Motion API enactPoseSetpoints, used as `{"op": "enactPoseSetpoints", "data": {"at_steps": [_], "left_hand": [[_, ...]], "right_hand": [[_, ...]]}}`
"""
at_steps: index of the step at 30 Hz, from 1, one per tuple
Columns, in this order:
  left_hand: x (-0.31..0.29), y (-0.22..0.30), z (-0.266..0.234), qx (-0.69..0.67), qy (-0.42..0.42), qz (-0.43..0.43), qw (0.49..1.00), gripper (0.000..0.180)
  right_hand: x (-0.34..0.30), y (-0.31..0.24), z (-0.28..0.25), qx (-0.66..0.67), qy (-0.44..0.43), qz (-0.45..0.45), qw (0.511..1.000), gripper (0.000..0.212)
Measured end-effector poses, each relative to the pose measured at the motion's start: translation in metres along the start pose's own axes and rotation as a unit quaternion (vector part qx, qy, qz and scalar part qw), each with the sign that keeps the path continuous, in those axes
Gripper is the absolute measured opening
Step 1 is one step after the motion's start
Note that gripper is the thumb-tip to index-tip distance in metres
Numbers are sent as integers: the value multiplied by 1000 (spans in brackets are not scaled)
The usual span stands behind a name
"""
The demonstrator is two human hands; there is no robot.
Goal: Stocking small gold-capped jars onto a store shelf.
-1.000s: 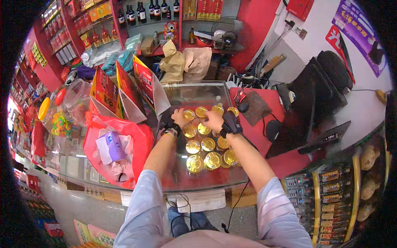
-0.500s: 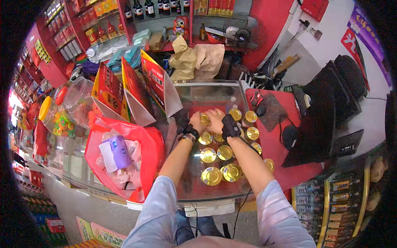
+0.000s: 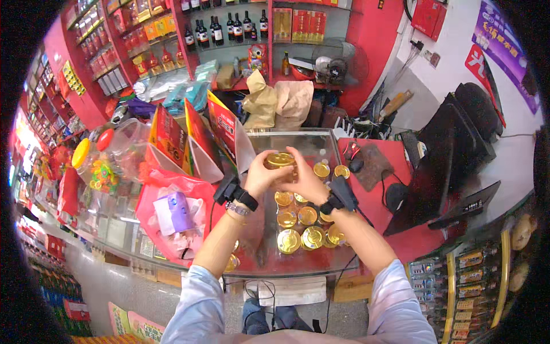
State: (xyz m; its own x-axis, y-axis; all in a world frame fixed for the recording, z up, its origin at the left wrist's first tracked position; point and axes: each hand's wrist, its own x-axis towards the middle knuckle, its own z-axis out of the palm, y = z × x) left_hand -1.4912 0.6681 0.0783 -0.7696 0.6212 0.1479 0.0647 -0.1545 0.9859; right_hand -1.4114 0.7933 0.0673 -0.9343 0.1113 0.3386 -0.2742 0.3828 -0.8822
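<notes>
A jar with a shiny gold lid (image 3: 280,159) is raised above the glass counter (image 3: 252,261), held between both my hands. My left hand (image 3: 261,173) is wrapped round its left side, and my right hand (image 3: 307,180) closes on its right side. Most of the jar's body is hidden by my fingers. Below my hands stand several more gold-lidded jars (image 3: 289,241) in loose rows on the counter. Two of these jars (image 3: 321,170) are farther off, beyond my right wrist. Gold lids (image 3: 232,264) also show beside my left forearm.
Left of my arm lies a red plastic bag (image 3: 150,212) with a purple pack (image 3: 173,212) inside. Behind it stand red and yellow display cards (image 3: 225,127) and clear plastic jars (image 3: 123,143). On the right are a mouse (image 3: 356,165) and a dark monitor (image 3: 438,172).
Both hands have lifted a gold-lidded jar up from among the others and brought it together between them. The view has tilted upward, showing more of the shelves.
</notes>
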Motion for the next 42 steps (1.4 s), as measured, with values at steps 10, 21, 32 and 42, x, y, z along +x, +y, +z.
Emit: {"op": "enactPoseSetpoints", "data": {"at_steps": [10,21,32,42], "left_hand": [[-154,89,38,-75,22,24,997,48],[-317,134,79,-186,-101,-32,977,38],[-477,167,133,-156,-187,-26,970,38],[-647,154,264,-107,-108,-12,988,41]], "right_hand": [[-102,-137,15,-81,48,-37,995,82],[-275,-230,33,-42,71,-11,997,77],[-447,-345,65,-109,203,43,972,67],[-649,-373,28,-61,192,-3,979,68]]}}
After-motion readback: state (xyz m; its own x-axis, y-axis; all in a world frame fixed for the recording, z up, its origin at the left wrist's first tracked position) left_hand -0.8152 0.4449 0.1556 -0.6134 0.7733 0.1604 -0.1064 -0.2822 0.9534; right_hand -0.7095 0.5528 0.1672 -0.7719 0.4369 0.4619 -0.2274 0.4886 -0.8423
